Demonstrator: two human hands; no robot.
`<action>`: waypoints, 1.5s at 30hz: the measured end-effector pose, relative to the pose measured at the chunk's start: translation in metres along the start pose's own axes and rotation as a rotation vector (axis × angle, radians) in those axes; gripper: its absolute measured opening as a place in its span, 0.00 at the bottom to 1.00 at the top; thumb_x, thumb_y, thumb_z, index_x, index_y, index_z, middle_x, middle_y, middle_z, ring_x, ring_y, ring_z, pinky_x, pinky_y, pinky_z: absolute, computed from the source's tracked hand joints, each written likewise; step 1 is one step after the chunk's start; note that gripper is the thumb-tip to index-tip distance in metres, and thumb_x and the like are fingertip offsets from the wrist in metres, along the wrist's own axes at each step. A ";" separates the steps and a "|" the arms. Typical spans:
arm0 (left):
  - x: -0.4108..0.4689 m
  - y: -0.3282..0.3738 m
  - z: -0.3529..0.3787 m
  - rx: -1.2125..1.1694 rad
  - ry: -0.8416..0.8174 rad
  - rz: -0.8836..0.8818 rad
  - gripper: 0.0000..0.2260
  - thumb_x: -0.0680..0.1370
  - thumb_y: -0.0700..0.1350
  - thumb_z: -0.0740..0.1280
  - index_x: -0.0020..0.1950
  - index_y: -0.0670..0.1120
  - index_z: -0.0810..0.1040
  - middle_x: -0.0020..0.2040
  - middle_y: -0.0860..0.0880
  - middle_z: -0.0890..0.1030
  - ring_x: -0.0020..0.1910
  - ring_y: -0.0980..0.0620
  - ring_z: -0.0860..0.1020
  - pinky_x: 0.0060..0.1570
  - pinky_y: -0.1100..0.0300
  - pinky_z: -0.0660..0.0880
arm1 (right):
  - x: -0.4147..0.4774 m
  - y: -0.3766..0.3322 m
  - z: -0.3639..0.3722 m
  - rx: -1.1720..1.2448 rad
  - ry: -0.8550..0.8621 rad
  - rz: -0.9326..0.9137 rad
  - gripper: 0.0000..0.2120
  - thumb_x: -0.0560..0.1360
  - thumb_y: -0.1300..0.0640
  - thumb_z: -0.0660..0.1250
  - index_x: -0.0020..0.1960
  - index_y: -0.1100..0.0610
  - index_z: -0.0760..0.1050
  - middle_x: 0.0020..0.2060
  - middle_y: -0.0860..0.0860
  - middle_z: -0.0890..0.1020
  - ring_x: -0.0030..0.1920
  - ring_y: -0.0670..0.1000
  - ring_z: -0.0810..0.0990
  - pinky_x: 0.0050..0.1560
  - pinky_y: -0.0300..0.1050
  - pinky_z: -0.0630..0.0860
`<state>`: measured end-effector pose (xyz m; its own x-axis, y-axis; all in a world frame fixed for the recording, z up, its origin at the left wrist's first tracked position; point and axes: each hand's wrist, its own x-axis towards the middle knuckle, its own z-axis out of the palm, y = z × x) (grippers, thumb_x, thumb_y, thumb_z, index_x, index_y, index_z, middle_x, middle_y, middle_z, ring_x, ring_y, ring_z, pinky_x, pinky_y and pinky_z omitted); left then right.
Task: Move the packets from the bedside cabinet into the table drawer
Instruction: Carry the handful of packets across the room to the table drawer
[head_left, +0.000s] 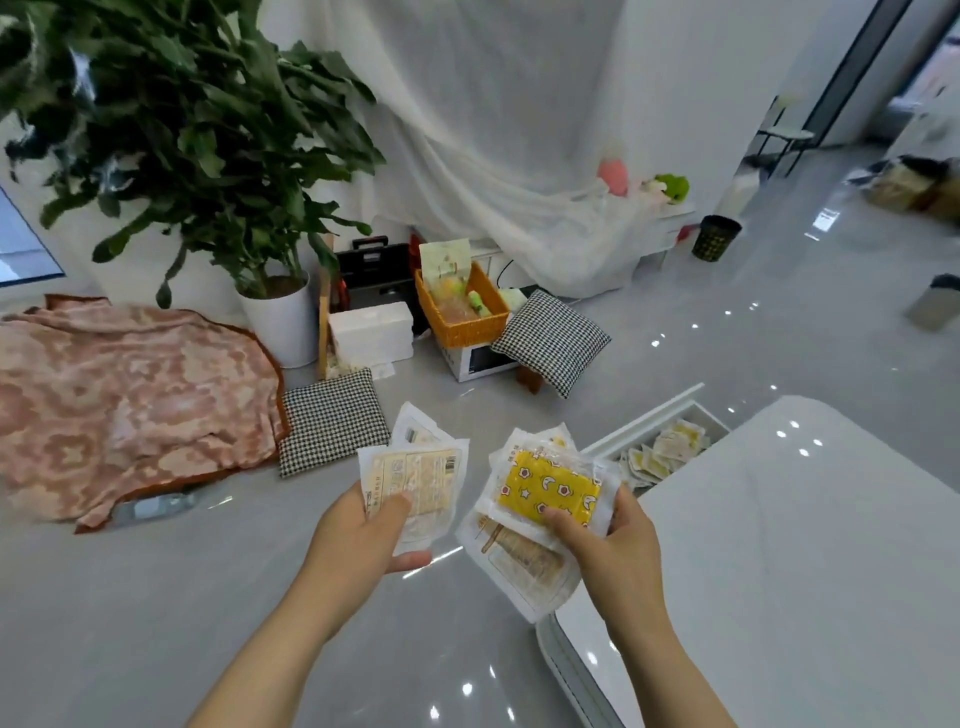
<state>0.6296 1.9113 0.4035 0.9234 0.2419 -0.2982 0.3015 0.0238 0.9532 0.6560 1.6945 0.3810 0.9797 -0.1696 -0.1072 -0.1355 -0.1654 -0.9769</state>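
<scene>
My left hand (363, 535) grips a small stack of clear, pale beige packets (421, 478), held above the grey floor. My right hand (618, 551) grips another stack, with a yellow star-patterned packet (550, 488) on top and a beige packet (524, 566) beneath it. Just beyond my right hand, the white table drawer (649, 415) stands open with several packets (665, 452) lying inside. The white table top (805, 545) fills the lower right. The bedside cabinet is not in view.
A pink patterned blanket (119, 405) lies on the left, with two houndstooth cushions (332, 421) (553, 340) on the floor. A potted plant (280, 317), a white foam box (371, 332), an orange basket (460, 312) and a black bin (716, 238) stand farther back.
</scene>
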 end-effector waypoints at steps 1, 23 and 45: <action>0.012 0.002 0.003 0.011 -0.022 -0.009 0.13 0.81 0.39 0.58 0.62 0.49 0.75 0.56 0.50 0.81 0.48 0.50 0.79 0.41 0.52 0.82 | 0.007 0.001 0.001 -0.004 0.017 0.011 0.16 0.68 0.61 0.76 0.53 0.50 0.78 0.44 0.46 0.85 0.42 0.44 0.84 0.43 0.42 0.81; 0.276 0.065 0.166 0.294 -0.346 -0.100 0.12 0.80 0.39 0.59 0.58 0.52 0.75 0.56 0.48 0.81 0.52 0.46 0.80 0.41 0.48 0.82 | 0.258 0.033 -0.059 -0.024 0.358 0.189 0.18 0.69 0.57 0.75 0.57 0.53 0.77 0.48 0.47 0.83 0.47 0.48 0.82 0.50 0.50 0.81; 0.559 0.136 0.285 0.430 -0.786 -0.131 0.17 0.80 0.38 0.59 0.66 0.53 0.68 0.57 0.49 0.78 0.53 0.48 0.78 0.38 0.49 0.82 | 0.461 0.026 -0.003 0.034 0.737 0.413 0.15 0.70 0.57 0.74 0.53 0.47 0.75 0.46 0.43 0.82 0.45 0.44 0.82 0.43 0.39 0.79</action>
<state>1.2541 1.7734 0.3517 0.7240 -0.4730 -0.5022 0.3329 -0.3980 0.8548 1.1039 1.6095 0.3070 0.5037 -0.8024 -0.3201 -0.4454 0.0762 -0.8921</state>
